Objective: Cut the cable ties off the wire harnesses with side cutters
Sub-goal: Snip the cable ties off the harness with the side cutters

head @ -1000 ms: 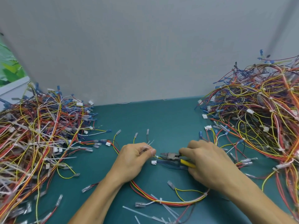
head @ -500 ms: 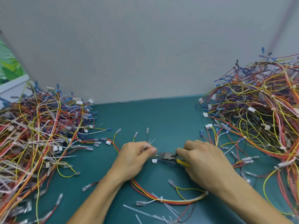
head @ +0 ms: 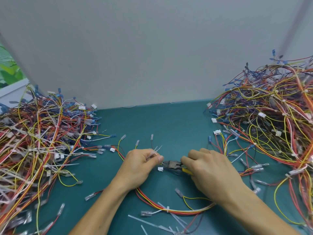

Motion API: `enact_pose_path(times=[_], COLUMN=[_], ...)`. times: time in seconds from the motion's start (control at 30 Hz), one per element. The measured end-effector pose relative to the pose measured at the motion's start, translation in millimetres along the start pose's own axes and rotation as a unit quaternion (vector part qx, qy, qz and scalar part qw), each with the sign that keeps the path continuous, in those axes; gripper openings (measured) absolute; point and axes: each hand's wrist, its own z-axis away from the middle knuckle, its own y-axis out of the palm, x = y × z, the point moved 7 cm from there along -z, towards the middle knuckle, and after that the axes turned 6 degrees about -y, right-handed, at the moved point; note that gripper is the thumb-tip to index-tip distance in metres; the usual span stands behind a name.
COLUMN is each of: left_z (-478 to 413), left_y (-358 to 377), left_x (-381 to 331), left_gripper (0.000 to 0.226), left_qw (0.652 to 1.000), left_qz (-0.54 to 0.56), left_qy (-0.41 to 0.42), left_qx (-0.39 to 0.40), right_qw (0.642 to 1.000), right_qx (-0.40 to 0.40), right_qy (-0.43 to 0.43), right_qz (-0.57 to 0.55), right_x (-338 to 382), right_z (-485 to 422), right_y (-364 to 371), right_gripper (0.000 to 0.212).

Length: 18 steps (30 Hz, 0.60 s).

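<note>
One wire harness [head: 179,211] of red, orange, yellow and white wires loops across the green table in front of me. My left hand [head: 141,164] pinches its wires, with pale cable-tie tails [head: 156,150] sticking out above the fingers. My right hand [head: 209,170] grips the yellow-handled side cutters [head: 173,164]; their dark jaws point left, right at my left fingertips. A white cable tie [head: 167,209] still wraps the harness near the bottom. A small white connector [head: 160,169] lies just below the jaws.
A big heap of harnesses [head: 39,143] with loose tie strips fills the left side, and another heap [head: 272,122] fills the right. Cut tie strips [head: 149,222] lie near the front edge. A grey wall [head: 152,56] closes the back of the table [head: 160,122].
My right hand has slid the cutters left, so the jaws now reach my left fingertips. The left hand stays on the harness.
</note>
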Motion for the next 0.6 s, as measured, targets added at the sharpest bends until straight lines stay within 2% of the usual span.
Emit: enact_pose_path(times=[0.1, 0.23, 0.33, 0.5, 0.6], left_z=[0, 0, 0, 1, 4], left_y=[1, 0, 0, -4, -12], left_x=[0, 1, 1, 1, -4], left_gripper=[0.025, 0.025, 0.024, 0.021, 0.023], left_qw=[1.0, 1.0, 1.0, 1.0, 0.998], left_qz=[0.004, 0.014, 0.016, 0.023, 0.048], left_qy=[-0.001, -0.006, -0.004, -0.001, 0.003], left_qx=[0.001, 0.002, 0.004, -0.01, -0.045], right_qw=[1.0, 0.998, 0.996, 0.995, 0.989], right_qx=[0.012, 0.05, 0.076, 0.07, 0.018], right_qy=[0.007, 0.005, 0.024, 0.039, 0.101], right_qz=[-0.015, -0.043, -0.047, -0.056, -0.106], right_x=[-2, -1, -3, -5, -29], right_z=[-1, -1, -1, -1, 2], right_y=[4, 13, 14, 13, 4], right_gripper=[0.034, 0.011, 0.012, 0.012, 0.015])
